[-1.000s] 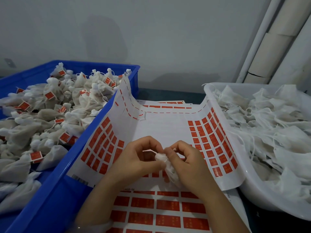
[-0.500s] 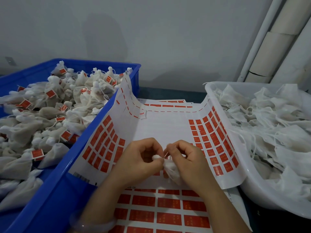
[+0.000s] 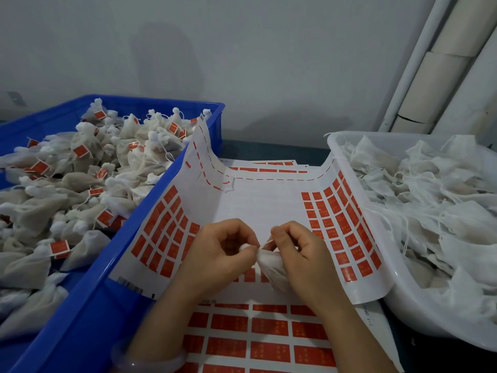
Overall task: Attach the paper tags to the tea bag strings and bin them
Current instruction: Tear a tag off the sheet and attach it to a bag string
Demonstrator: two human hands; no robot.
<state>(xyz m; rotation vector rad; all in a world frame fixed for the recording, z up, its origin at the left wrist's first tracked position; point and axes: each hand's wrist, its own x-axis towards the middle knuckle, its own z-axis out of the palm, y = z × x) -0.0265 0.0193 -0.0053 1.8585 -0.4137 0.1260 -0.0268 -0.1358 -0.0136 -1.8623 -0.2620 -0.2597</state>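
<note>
Tea bag [image 3: 270, 267] gripped on both sides

Lower centre, over the tag sheet [image 3: 258, 205], the left hand [image 3: 220, 254] pinches its top; the right hand [image 3: 304, 257] grips its body and, it seems, the string [image 3: 269, 241].

Table [image 3: 271, 150]: dark, strip visible at back
Left: blue crate [image 3: 80, 305]
Centre: tag sheets [image 3: 263, 208], stacked, top sheet's side edges curl up against the 2 containers
Right: white tub [image 3: 419, 313]
</note>
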